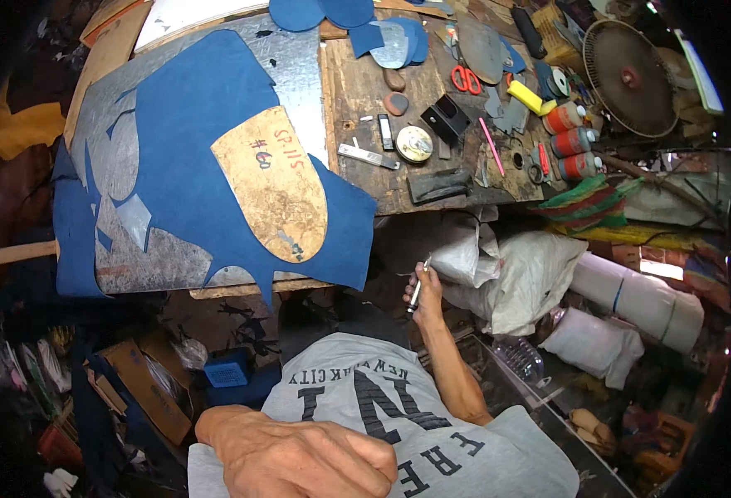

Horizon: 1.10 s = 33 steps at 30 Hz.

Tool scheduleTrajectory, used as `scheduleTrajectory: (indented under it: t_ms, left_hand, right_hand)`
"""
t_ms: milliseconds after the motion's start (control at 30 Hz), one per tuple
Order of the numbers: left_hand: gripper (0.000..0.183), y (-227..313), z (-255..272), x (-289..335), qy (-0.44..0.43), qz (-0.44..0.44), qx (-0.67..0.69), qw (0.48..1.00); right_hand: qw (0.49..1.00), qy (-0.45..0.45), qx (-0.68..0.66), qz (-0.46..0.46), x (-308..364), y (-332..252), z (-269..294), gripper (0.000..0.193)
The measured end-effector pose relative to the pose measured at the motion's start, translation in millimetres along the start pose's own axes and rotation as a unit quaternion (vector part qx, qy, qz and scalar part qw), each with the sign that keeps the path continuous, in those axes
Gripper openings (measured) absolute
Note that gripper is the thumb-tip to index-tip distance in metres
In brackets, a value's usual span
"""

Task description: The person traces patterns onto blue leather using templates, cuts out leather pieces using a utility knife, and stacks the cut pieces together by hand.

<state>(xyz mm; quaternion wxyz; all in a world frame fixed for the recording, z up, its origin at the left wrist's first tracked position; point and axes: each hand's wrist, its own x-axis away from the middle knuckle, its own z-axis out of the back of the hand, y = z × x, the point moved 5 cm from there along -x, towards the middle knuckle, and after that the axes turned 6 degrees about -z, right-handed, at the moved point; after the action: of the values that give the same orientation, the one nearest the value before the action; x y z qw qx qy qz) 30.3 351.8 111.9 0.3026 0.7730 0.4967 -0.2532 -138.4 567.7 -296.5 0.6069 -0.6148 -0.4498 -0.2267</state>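
My right hand (428,300) is closed around a slim pen-like tool (414,297) with a white and dark barrel, in front of the bench's edge. My left hand (311,456) is raised near the lower edge of the view, curled closed over my grey shirt. Whatever its fingers hold, if anything, is hidden. Away from both hands, a tan template (278,183) with rounded end and red and dark markings lies on a blue sheet of material (183,116). That sheet has cut-out edges and rests on a grey metal plate (166,257), partly overhanging the front.
On the wooden bench (357,91) lie red-handled scissors (466,80), a black box (446,119), a round tin (413,144) and a pink stick (491,147). Several red bottles (564,117) stand at right, near a fan (630,76). White sacks (540,274) sit below.
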Motion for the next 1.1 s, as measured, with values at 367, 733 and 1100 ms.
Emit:
scheduleTrajectory:
  t_ms: [367, 733, 1100]
  left_hand:
    - [0.013, 45, -4, 7, 0.017, 0.094, -0.030, 0.995]
    - [0.013, 159, -8, 8, 0.005, 0.012, -0.123, 0.992]
    - [0.012, 349, 204, 42, 0.207, 0.115, -0.766, 0.598]
  right_hand:
    - [0.996, -0.020, 0.089, 0.007, -3, 6, -19, 0.026]
    - [0.994, 0.017, 0.100, 0.035, 31, 55, -32, 0.024]
    - [0.979, 0.147, 0.063, 0.125, 65, 62, 14, 0.020]
